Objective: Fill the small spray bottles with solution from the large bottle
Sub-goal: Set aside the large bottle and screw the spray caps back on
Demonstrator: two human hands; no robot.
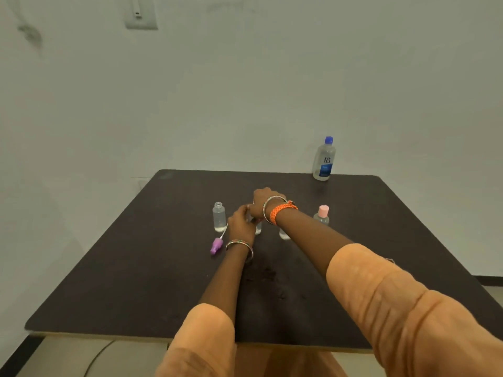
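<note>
The large clear bottle point(324, 159) with a blue cap and blue label stands at the table's far right edge. An uncapped small clear bottle point(219, 216) stands left of my hands, and its purple spray head point(216, 245) lies on the table in front of it. My left hand point(241, 223) grips the body of a small bottle point(258, 228), mostly hidden. My right hand point(262, 202) curls over that bottle's top. Another small bottle point(284, 234) shows under my right forearm. A small bottle with a pink cap point(322, 214) stands to the right.
The dark square table point(136, 268) stands against a pale wall. A wall switch plate point(141, 14) is at the upper left. The floor shows below the table's front edge.
</note>
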